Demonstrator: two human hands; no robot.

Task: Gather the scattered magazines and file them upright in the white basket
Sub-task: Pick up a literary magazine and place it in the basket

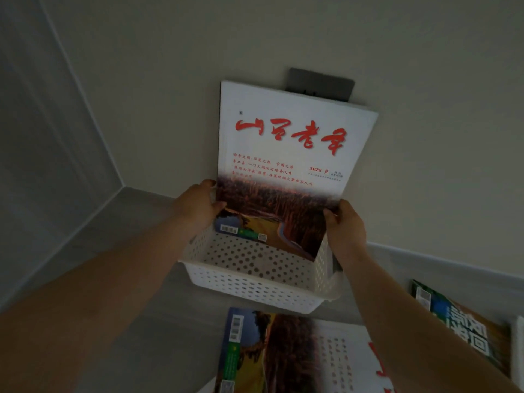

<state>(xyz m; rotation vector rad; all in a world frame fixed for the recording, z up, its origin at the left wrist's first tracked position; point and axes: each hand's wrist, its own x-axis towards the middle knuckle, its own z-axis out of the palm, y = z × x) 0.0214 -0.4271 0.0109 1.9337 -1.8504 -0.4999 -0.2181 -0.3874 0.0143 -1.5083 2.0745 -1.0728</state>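
A white perforated basket [249,282] stands on the grey floor against the wall. A white magazine with red calligraphy [286,154] is upright in it, leaning back toward the wall. My left hand [195,205] grips its lower left edge, and my right hand [344,222] grips its lower right corner. Behind it, low in the basket, shows part of another magazine [246,226] with a yellow-green cover and barcodes.
Near the bottom edge, magazines lie flat on the floor: a barcode-backed one [246,353] partly under a white one [340,361]. At the right lies a magazine with a QR code [465,327]. A dark wall plate [320,83] sits behind the upright magazine. A room corner lies left.
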